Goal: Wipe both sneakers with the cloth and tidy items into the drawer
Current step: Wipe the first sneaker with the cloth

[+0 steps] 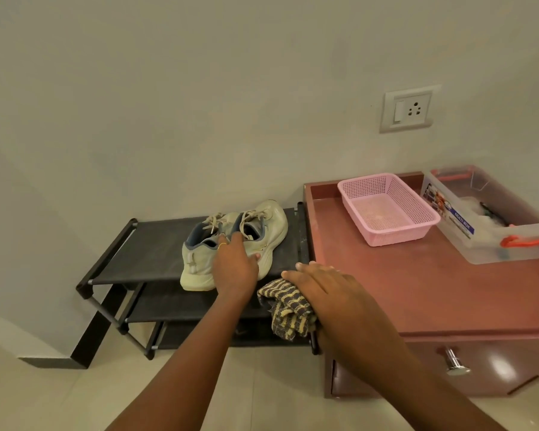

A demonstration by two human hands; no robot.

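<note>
**At the shoe rack: left hand on the sneakers, cloth in the right**

Head view, looking down. On the top shelf of a black three-tier fabric shoe rack stands a pair of pale cream lace-up sneakers, side by side with their heels toward the viewer. The left hand lies across them with its fingers nearly straight and its fingertips at the collars, gripping nothing. The right hand is near the rack's right end. It holds a bunched yellow-and-grey striped cloth under its palm, and the cloth hangs down. Its thumb is hidden.

Just to the right is a reddish-brown table with a closed drawer below. The table carries a pink plastic mesh basket and a clear plastic box with orange handles.

To wipe well, the left hand should probably take one shoe firmly by the heel collar and lift it clear of the other. The cloth can then run along the upper and the sole edge.
</note>
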